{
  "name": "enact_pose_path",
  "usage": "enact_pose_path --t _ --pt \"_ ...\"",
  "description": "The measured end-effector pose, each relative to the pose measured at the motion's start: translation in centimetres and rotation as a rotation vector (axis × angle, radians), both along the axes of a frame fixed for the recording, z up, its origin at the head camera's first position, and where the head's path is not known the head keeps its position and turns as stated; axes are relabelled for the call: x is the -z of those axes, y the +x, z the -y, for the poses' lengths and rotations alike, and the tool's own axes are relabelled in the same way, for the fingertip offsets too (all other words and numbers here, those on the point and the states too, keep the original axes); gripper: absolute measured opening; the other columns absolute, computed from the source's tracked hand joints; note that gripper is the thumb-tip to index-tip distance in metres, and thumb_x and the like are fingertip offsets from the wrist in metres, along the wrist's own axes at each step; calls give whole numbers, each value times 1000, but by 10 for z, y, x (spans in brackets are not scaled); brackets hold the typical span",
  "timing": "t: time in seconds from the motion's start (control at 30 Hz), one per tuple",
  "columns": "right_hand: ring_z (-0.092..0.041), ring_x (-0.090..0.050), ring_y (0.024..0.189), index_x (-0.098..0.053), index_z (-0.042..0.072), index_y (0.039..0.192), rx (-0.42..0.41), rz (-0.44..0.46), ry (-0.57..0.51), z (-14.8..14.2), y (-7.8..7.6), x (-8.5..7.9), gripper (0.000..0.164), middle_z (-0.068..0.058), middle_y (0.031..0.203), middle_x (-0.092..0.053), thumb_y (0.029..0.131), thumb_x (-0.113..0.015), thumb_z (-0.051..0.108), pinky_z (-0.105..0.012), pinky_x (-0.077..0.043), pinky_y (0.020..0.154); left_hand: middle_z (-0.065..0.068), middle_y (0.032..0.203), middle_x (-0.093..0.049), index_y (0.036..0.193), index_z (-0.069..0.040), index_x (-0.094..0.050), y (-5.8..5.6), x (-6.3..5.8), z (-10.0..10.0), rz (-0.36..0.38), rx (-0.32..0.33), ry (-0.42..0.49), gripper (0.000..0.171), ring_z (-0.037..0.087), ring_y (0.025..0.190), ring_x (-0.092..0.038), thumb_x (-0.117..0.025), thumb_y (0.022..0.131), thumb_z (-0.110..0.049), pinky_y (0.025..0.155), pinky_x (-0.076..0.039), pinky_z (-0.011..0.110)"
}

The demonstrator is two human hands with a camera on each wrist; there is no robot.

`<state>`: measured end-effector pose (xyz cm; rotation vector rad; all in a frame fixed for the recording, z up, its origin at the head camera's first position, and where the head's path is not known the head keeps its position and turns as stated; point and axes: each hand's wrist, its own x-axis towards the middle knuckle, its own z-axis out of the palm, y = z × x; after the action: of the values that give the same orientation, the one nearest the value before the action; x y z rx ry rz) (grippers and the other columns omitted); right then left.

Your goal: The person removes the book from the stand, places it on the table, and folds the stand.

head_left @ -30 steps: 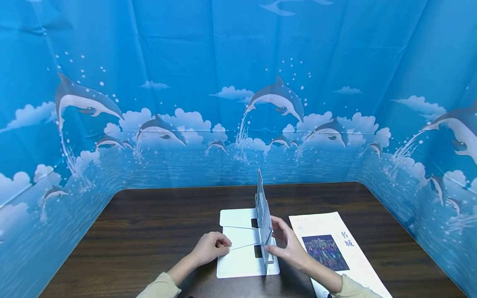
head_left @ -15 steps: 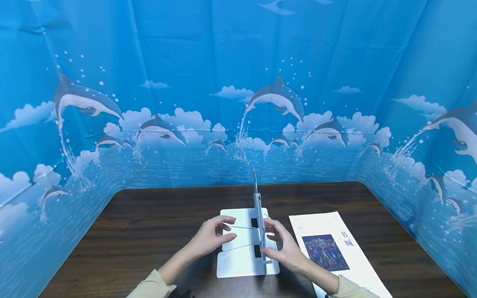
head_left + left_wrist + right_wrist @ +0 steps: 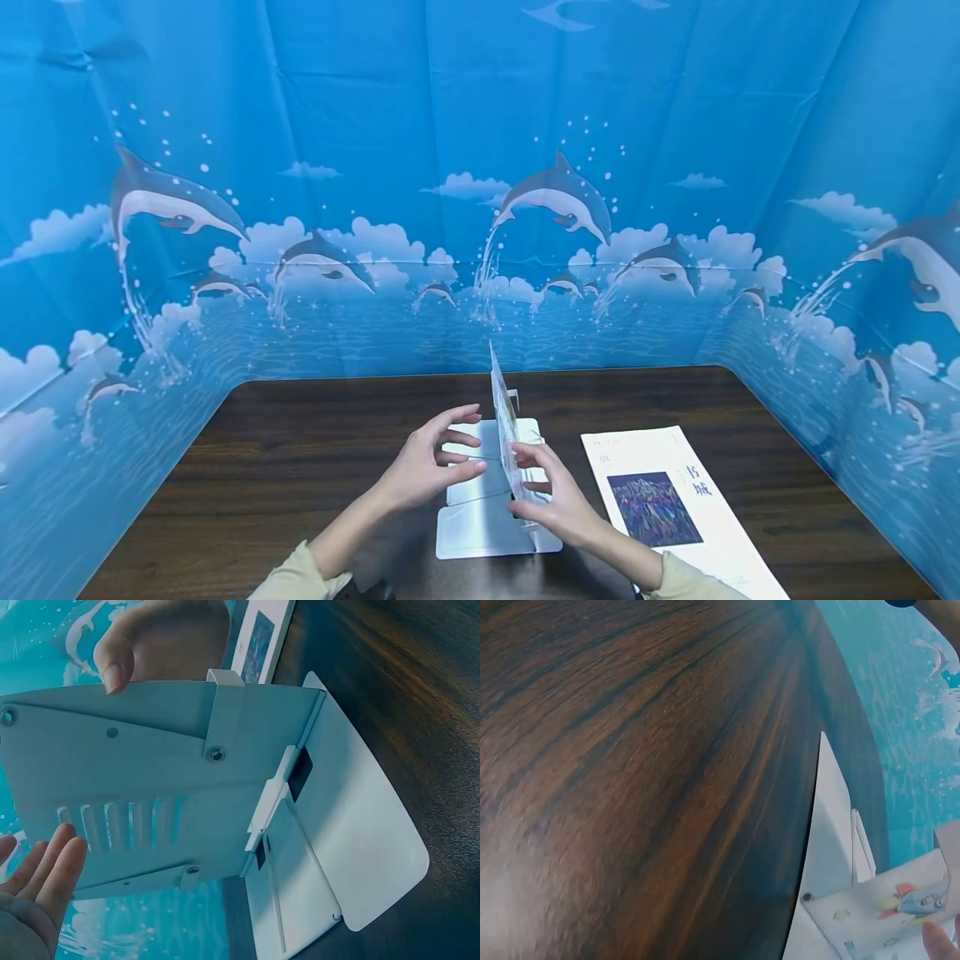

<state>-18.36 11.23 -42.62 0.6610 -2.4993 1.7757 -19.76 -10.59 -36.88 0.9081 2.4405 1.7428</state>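
Note:
A white metal folding book stand lies with its base on the table, its slotted panel raised and tilted to the left. My right hand grips the panel's near edge from the right, and its thumb tip shows over that edge in the left wrist view. To the left of the panel hovers my left hand, fingers spread and holding nothing. In the right wrist view, a coloured cartoon print shows on the stand's other face. The right hand covers part of the panel in the head view.
A magazine with a dark picture on its white cover lies to the right of the stand. Dark wood-grain table surrounds both. A blue dolphin-print curtain encloses the back and sides.
The panel has swung from nearly upright to a leftward tilt, the right hand moving left with it. My left hand has risen off the base and spread its fingers beside the panel.

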Motion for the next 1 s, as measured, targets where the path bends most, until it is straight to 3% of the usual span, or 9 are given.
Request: enact_pose_path --t 0.27,0.67,1.0 --pt "-27 -46 107 -48 12 126 30 -10 9 8 1 1 62 -10 118 -46 70 -72 19 -40 -50 84 21 131 -46 137 -9 -37 2 2 2 19 8 22 67 32 105 -58 -70 79 -14 82 -53 32" --pt "-22 -43 106 -47 13 126 18 -26 79 19 1 0 62 -7 115 -46 70 -72 24 -35 -46 82 26 126 -45 140 -4 -31 8 3 7 80 33 68 77 34 101 -59 -72 76 -13 74 -55 30" --pt "-20 -44 105 -46 15 128 11 -23 97 22 2 4 63 -4 115 -45 72 -72 28 -38 -45 83 26 122 -48 137 1 -37 13 10 14 23 8 95 72 36 102 -59 -73 75 -9 71 -55 29"
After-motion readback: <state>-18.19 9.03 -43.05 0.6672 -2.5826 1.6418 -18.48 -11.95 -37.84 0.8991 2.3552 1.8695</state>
